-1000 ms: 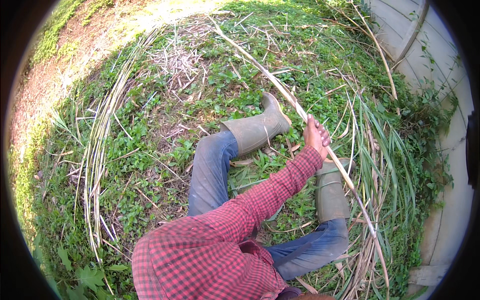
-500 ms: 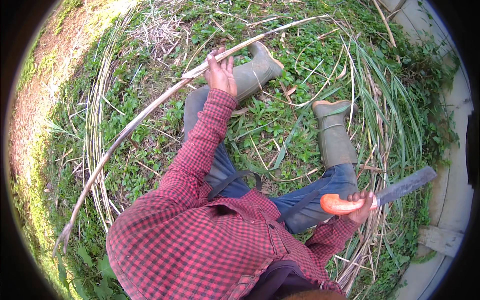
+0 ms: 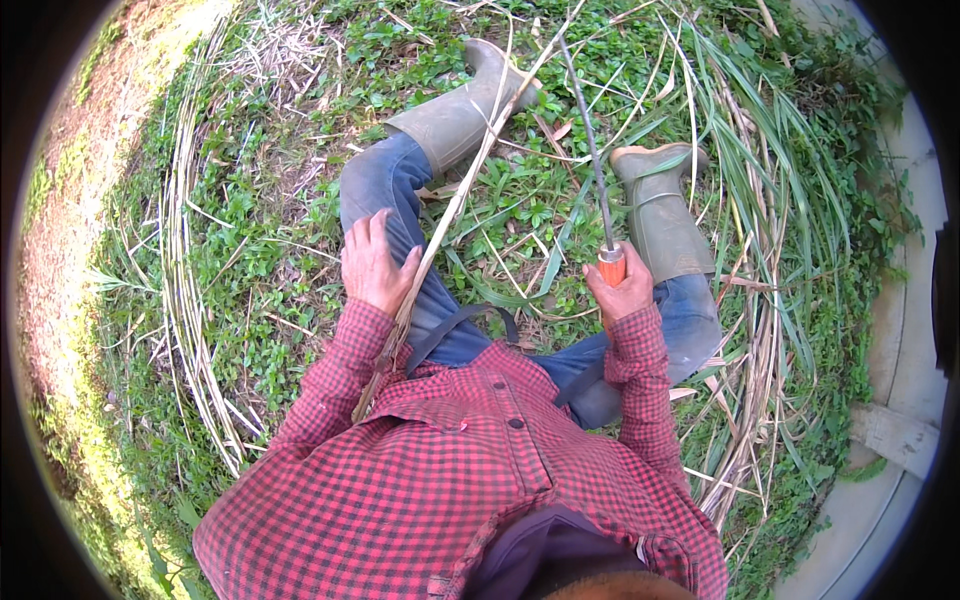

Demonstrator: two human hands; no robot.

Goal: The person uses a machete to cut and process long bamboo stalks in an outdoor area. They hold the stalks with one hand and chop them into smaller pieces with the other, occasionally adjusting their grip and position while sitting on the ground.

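Dry cane [image 3: 455, 205] lower end hidden under left hand [image 3: 375, 265]; blade [image 3: 590, 150] tip indistinct.

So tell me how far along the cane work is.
Done: long dry stalks lie laid in a bundle on the grass at the person's left and a looser heap at the right. In hand: the left hand holds a long pale dry cane stalk along the thigh; the right hand grips an orange-handled long-bladed knife, blade pointing away. Left: this stalk, not yet laid with either pile.
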